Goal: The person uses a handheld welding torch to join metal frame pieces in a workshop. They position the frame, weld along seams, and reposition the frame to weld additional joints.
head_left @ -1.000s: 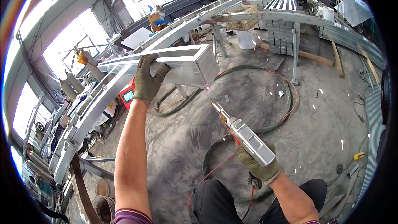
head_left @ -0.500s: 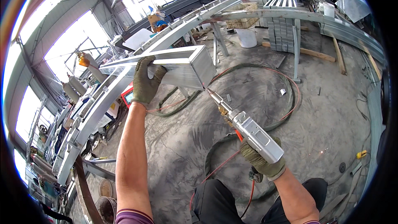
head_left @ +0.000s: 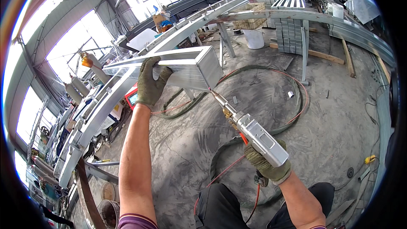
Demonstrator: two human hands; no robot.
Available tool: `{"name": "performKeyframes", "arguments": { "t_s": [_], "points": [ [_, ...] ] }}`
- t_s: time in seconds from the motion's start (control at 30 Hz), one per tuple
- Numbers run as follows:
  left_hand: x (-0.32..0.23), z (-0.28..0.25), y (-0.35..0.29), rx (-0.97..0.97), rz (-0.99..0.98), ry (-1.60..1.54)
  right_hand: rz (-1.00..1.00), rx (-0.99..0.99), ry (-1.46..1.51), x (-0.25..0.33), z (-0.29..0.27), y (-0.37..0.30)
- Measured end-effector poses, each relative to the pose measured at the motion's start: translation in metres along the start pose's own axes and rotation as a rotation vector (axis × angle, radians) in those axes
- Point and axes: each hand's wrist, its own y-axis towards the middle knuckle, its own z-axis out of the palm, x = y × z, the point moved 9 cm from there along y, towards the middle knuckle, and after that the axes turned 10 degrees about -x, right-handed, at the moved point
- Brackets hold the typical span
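My right hand (head_left: pixel 269 161), gloved in olive green, is wrapped around the rear grip of a silver handheld laser welding gun (head_left: pixel 259 135). The gun's narrow copper-coloured nozzle points up and left, its tip at the lower front corner of a rectangular metal frame (head_left: pixel 182 76); I cannot tell whether they touch. A small reddish spot shows at that corner. My left hand (head_left: pixel 152 82), in a matching glove, grips the frame's near side with its fingers over the upper edge and its thumb apart. The frame rests across a long metal support rail (head_left: pixel 95 112).
Green-sleeved hose (head_left: pixel 303 97) and thin red cable loop over the concrete floor. Beyond stand a stack of metal tubes (head_left: pixel 290 36), a white bucket (head_left: pixel 254 39) and a wooden beam (head_left: pixel 325 56). Gas cylinders (head_left: pixel 74 91) and a red-edged screen unit (head_left: pixel 132 96) are at left.
Small sparks on the floor at the right are gone. The gun's rear has shifted very slightly left, while its tip stays at the frame's corner. My left hand keeps its hold.
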Motion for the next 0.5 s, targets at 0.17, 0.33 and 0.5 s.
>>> {"name": "performKeyframes", "arguments": {
  "t_s": [0.17,0.33,0.5],
  "points": [
    [-0.001,-0.003,-0.001,0.002,0.009,0.023,-0.388,-0.040,-0.250,0.052,-0.008,0.011],
    [-0.006,-0.001,0.001,0.007,0.000,0.019,0.039,-0.053,0.164,-0.002,0.000,-0.001],
    [0.000,-0.002,0.000,0.010,-0.017,0.037,0.033,-0.014,0.105,-0.003,0.001,0.001]
  ]
}}
